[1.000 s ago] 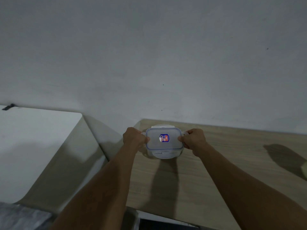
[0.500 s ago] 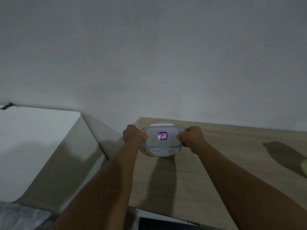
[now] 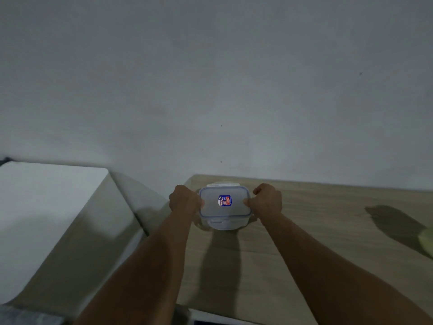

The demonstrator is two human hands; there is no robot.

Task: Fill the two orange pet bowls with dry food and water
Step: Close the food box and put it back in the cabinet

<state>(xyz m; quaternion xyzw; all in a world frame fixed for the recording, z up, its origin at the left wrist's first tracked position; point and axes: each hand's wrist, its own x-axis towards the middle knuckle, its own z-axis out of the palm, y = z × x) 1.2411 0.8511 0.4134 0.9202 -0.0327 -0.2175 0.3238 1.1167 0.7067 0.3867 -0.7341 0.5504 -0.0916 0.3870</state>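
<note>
- clear plastic box (image 3: 225,225) with blue-rimmed lid (image 3: 212,202), far left on the light wooden counter (image 3: 328,221)
- lid's blue-and-red sticker (image 3: 225,201): writing's unreadable
- left hand (image 3: 185,202) and right hand (image 3: 266,201) grip its sides

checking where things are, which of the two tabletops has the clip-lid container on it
The wood-grain tabletop on the right: the clip-lid container stands near its far left corner. The other tabletop, to the left, is plain white.
</note>
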